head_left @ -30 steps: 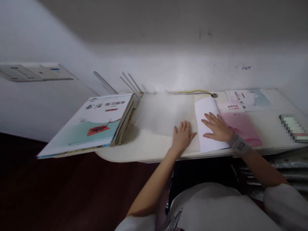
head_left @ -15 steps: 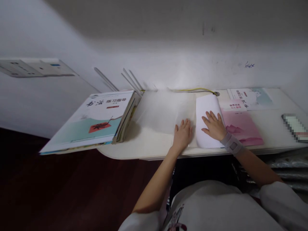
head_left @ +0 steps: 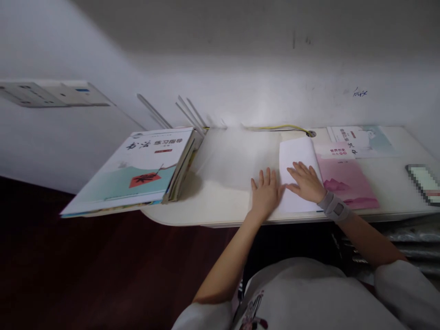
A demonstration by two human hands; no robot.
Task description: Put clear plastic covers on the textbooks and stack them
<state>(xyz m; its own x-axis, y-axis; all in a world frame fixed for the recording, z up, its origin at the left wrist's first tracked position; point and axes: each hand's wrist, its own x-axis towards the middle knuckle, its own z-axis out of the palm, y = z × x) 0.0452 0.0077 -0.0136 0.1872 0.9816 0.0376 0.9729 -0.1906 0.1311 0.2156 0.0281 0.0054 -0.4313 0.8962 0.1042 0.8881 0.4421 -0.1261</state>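
Observation:
My right hand point(head_left: 305, 182) lies spread on a white page point(head_left: 297, 151), which looks like the turned-over side of the pink book point(head_left: 347, 181); a grey band is round its wrist. Just left of it, my left hand point(head_left: 265, 195) rests palm down with fingers apart, its thumb near the page's left edge. Under and beyond the left hand, a clear plastic sheet point(head_left: 233, 156) stretches out to the left on the white desk point(head_left: 220, 208). Where the sheet meets the book is partly hidden by my hands.
At the left, a stack of books point(head_left: 151, 169) juts past the desk's edge. Behind it stand thin white antennas point(head_left: 189, 112). A yellow cable point(head_left: 275, 127) runs along the wall to a desk hole. On the right lie another booklet point(head_left: 371, 140) and a phone point(head_left: 422, 181).
My left hand has shifted slightly right, with its thumb now spread toward the white page. My right hand stays on the page, its fingers a little lower. The view has shifted slightly.

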